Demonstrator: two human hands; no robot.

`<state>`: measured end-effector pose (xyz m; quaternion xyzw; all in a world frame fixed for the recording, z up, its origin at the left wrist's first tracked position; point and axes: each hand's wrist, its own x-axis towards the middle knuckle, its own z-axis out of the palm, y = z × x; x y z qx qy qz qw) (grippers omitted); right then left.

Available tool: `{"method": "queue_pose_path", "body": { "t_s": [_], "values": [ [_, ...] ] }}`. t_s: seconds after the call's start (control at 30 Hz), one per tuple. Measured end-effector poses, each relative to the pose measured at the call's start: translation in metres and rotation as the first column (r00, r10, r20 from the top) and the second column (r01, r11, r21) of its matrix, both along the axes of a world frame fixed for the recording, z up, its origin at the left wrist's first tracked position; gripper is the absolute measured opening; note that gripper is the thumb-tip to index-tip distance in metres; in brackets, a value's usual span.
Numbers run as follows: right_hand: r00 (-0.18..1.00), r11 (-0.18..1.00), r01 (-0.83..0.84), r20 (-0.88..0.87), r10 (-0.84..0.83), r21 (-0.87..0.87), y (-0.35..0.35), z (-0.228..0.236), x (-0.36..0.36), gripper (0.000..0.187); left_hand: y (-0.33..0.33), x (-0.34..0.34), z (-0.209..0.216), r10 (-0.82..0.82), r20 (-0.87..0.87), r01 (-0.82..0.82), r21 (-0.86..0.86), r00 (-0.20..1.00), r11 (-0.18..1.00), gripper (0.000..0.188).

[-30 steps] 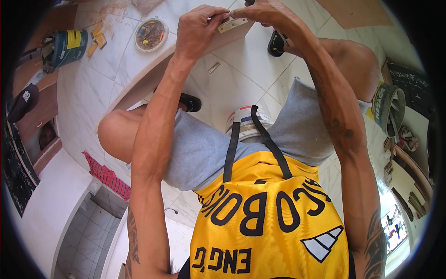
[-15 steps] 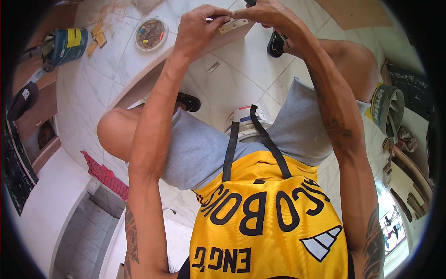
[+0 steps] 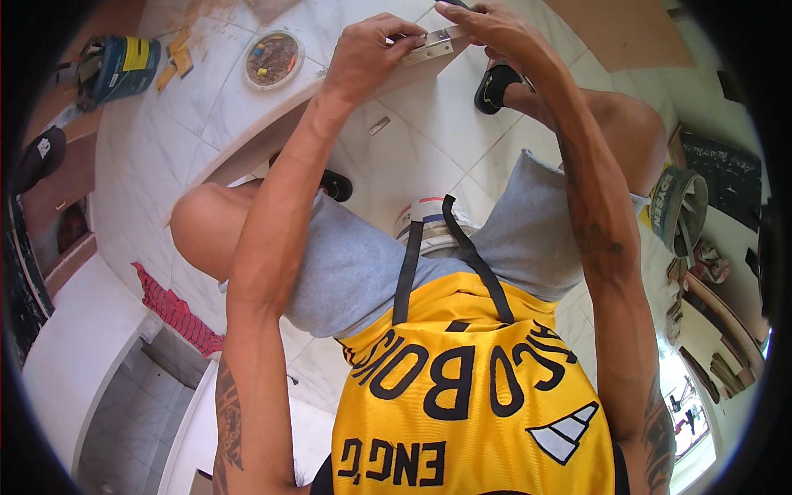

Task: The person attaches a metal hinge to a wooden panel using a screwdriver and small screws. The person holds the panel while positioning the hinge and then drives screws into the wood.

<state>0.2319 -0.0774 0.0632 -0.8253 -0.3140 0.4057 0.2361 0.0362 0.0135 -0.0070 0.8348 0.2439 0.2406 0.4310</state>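
The right hand [image 3: 503, 35] has parted from the left hand [image 3: 371, 58], baring more of the hinge [image 3: 429, 53] at the right end of the board [image 3: 404, 76]; the left pinches it, the right holds a dark tool [image 3: 453, 3].

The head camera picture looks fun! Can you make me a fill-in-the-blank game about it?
1. The metal hinge is ____ the left hand and the right hand.
2. The round tub is on the floor, to the ____ of both hands.
3. The jersey is mostly ____, with black letters.
4. The shorts are coloured ____.

Missing words: between; left; yellow; grey.
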Motion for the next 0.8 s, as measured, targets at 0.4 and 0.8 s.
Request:
{"method": "queue_pose_path", "body": {
  "t_s": [0.4, 0.8],
  "values": [
    [0.949, 0.661, 0.186, -0.308, 0.071, 0.727, 0.006, 0.082, 0.015, 0.03, 0.005, -0.014, -0.007, 0.027, -0.01, -0.026, 0.067, 1.0, 0.997, 0.015],
    [0.956, 0.813, -0.226, 0.281, 0.08, 0.536, -0.007, 0.109, -0.023, 0.023, 0.003, 0.01, -0.004, -0.008, 0.046, 0.006, 0.027, 0.999, 1.0, 0.017]
  ]
}}
